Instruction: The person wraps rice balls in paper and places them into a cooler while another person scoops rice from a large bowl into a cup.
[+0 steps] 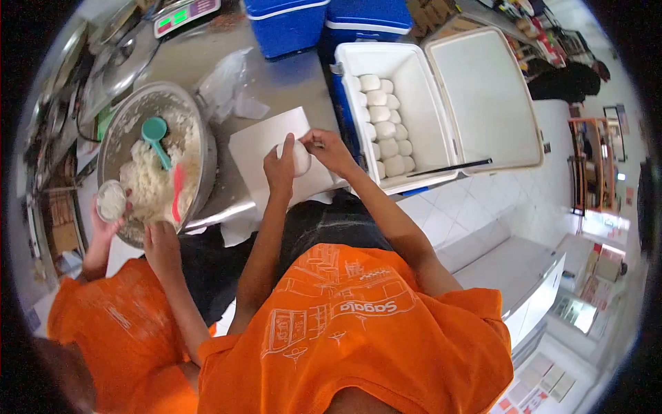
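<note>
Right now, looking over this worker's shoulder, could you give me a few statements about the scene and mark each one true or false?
1. The left hand and the right hand both hold one wrapped white ball. True.
2. The white cooler is closed. False: its lid is swung open, and rows of white balls lie inside.
3. A teal scoop sits in the metal bowl of rice. True.
4. The co-worker's hand holds a knife. False: it holds a small cup filled with rice.
5. The coolers behind are red. False: the two blue coolers are shut.
</note>
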`<state>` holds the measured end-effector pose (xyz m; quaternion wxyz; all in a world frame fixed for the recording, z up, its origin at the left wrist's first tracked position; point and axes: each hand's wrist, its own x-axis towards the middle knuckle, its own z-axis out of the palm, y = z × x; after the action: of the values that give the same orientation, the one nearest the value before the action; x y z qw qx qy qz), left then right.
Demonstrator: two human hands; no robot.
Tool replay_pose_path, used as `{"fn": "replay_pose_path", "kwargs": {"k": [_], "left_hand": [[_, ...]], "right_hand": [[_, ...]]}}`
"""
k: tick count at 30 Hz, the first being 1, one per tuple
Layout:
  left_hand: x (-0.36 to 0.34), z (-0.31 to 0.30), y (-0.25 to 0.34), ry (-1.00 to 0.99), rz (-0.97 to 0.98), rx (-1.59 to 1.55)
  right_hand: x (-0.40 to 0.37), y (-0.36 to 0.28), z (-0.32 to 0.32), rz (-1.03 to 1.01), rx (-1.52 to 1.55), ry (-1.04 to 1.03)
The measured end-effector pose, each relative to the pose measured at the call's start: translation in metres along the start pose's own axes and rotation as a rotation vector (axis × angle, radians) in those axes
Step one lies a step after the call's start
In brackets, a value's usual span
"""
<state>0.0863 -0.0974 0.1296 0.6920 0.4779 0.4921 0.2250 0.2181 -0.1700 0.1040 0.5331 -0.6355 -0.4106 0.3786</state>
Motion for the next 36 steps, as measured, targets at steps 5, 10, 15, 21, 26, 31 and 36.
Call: {"fn": "replay_pose_path", "kwargs": {"k": [5,10,15,21,26,31,36], "left_hand": [[0.006,0.044,0.012,0.079,0.155,0.126],[0.001,0.108,-0.008,0.22,0.364,-0.191],[-0.011,0.149,-0.007,0.044,0.332,-0.254],[-0.023,0.135,0.01,-0.237,0.133,-0.237],[-0.017,0.112,-0.009,-0.113,0.1,-0.197],[-0.02,0.074,-0.038,0.041,0.092,-0.154],[-0.039,0.012,-0.076,0.306,0.22,0.153]], "right_hand": [[0.008,-0.007,-0.028,-0.055,0.019,0.129],[-0.025,-0.031,-0.044,0.15,0.711,0.304],[-0.053,-0.019,-0.133,0.045,0.288,0.173],[-0.06,0.175,-0.306,0.703,-1.137,-0.32],[-0.087,0.244,-0.306,0.885,-0.806,-0.357],[-0.088,0.197,-0.301,0.749,-0.55,-0.526],[-0.098,0.22,-0.28,0.364,-0.867,-0.429]]}}
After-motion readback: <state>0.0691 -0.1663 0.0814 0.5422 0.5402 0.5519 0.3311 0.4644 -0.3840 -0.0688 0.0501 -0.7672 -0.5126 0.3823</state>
